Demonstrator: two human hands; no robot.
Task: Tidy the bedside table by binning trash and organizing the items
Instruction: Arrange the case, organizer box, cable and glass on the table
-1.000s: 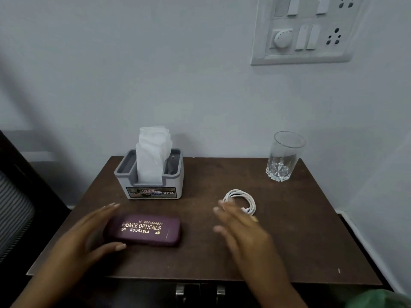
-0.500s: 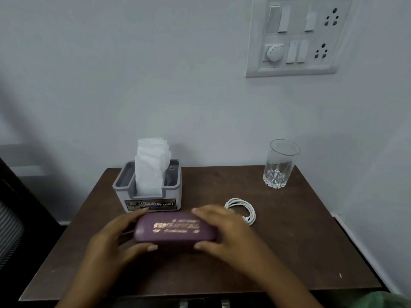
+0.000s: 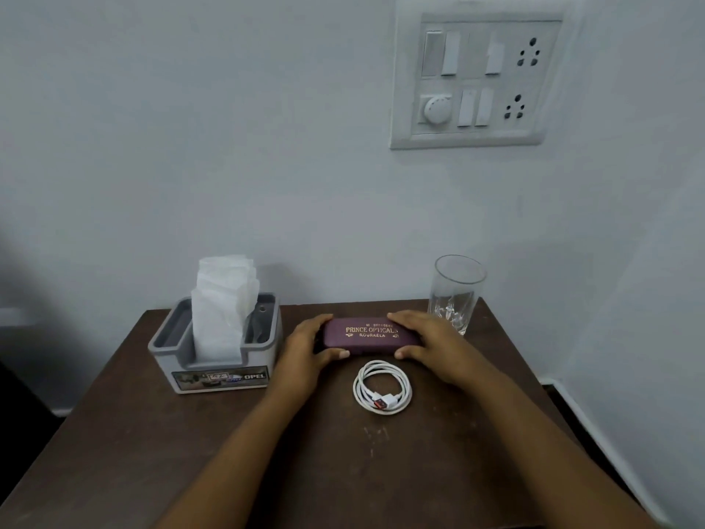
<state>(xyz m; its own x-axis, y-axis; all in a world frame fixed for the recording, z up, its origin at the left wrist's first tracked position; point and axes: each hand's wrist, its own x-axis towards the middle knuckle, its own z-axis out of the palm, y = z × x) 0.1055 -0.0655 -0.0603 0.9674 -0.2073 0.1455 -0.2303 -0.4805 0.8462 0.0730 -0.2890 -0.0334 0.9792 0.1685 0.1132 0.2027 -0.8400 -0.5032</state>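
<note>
A pale grey wall (image 3: pixel 190 147) rises behind a dark wooden bedside table (image 3: pixel 152 452), a white switch-and-socket panel (image 3: pixel 477 82) mounted above the table's right half.

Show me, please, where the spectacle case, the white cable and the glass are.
spectacle case (image 3: pixel 372 336), head view, on the gold lettering of its lid.
white cable (image 3: pixel 384 402), head view, on the plug of the coil.
glass (image 3: pixel 456 295), head view, on the middle of its wall.

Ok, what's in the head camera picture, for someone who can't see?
A person's left hand and right hand hold a purple glasses case by its ends on a brown bedside table, between a grey tissue holder and a clear glass. A coiled white cable lies in front.
</note>
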